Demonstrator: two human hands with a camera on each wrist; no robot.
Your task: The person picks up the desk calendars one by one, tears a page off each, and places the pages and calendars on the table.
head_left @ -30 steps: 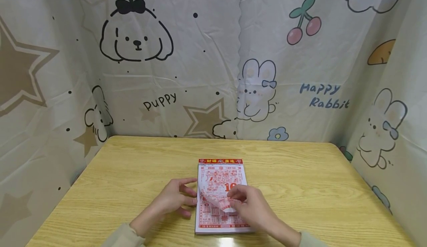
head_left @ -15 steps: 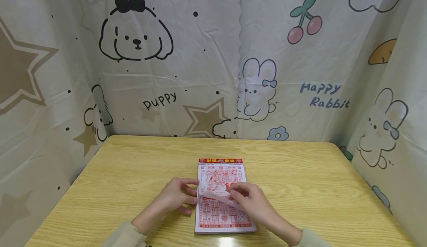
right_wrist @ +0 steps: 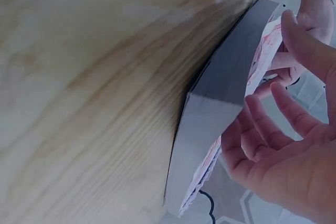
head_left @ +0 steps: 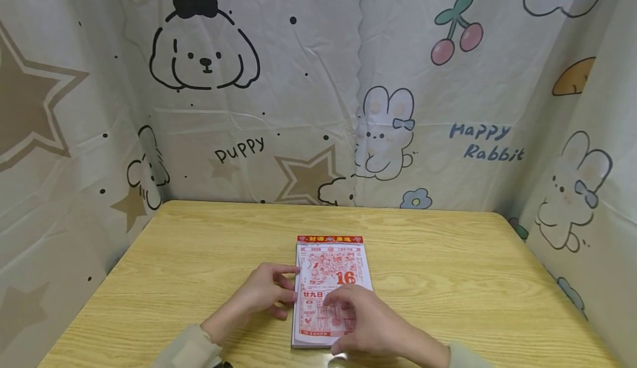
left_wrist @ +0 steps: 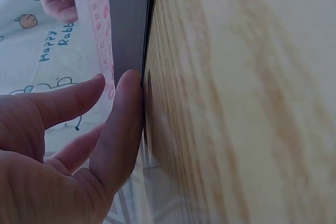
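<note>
A thick tear-off calendar (head_left: 332, 255) with a red-and-gold header lies on the table, its top page printed in red with a large 16. My left hand (head_left: 266, 290) is at its left side. In the left wrist view, one fingertip of the left hand (left_wrist: 79, 140) touches the stacked page edges, and the thumb is by the page face. Over the lower right of the page is my right hand (head_left: 370, 321), fingers loosely bent, pinching nothing. The right wrist view shows the right hand (right_wrist: 283, 135) beside the calendar's corner (right_wrist: 210, 106), fingers spread apart.
The yellow wood-grain table (head_left: 214, 230) extends around the calendar on every side. A cloth curtain (head_left: 308, 108) printed with a puppy, rabbits and stars stands behind it and along both sides. Light-coloured sleeves (head_left: 186, 348) cover the forearms.
The page whose lower part my right hand was lifting now lies down, showing its full 16 and lower print. The right hand has let go and shifted lower. The left hand has barely moved.
</note>
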